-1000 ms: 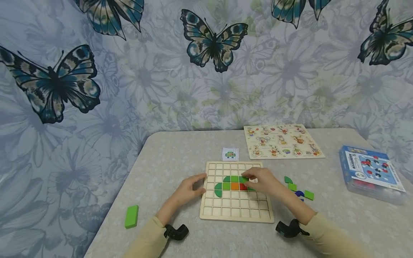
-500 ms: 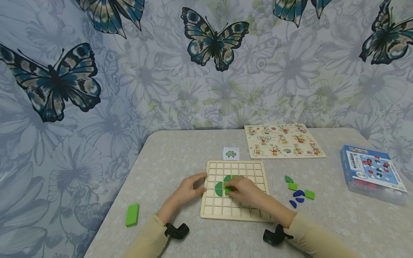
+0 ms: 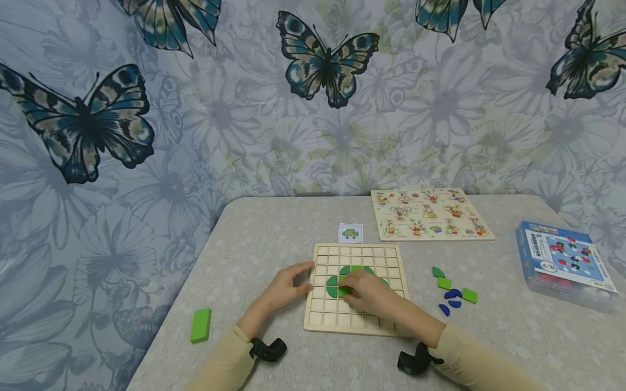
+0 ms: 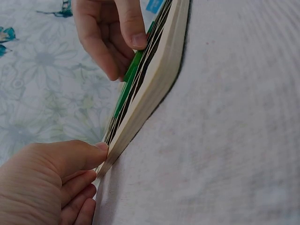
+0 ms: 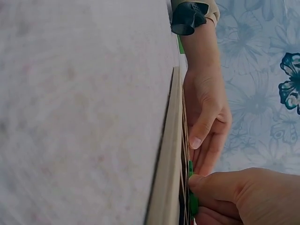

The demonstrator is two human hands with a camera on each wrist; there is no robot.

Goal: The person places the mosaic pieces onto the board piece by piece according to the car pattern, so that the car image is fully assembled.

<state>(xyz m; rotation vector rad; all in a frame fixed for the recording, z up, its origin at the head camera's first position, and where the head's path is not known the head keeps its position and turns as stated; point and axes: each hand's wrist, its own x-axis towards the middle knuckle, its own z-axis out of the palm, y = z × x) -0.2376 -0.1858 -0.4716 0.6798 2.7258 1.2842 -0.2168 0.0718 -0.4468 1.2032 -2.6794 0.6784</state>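
Observation:
A wooden grid board (image 3: 332, 322) lies on the table, with several green pieces in its cells. My left hand (image 3: 282, 290) touches the board's left edge with spread thumb and index finger; the thumb tip lies at the rim in the left wrist view. Over the middle of the board, my right hand (image 3: 369, 293) pinches a green square tile (image 3: 344, 291) down at a cell beside a dark green quarter-round piece (image 3: 332, 287). The right hand hides part of the pattern. In the right wrist view its thumb (image 5: 201, 183) is right at the green pieces.
A small pattern card (image 3: 350, 233) lies behind the board. Right of it are loose green squares (image 3: 444, 283), a green quarter-round (image 3: 438, 271) and several blue pieces (image 3: 455, 304). Farther off stand a picture board (image 3: 432, 214), a blue box (image 3: 564, 263) and, at left, a green block (image 3: 200, 326).
My right hand has moved left from the upper right of the pattern to its left part, bringing a green square tile down to the board. The left hand stays at the board's edge.

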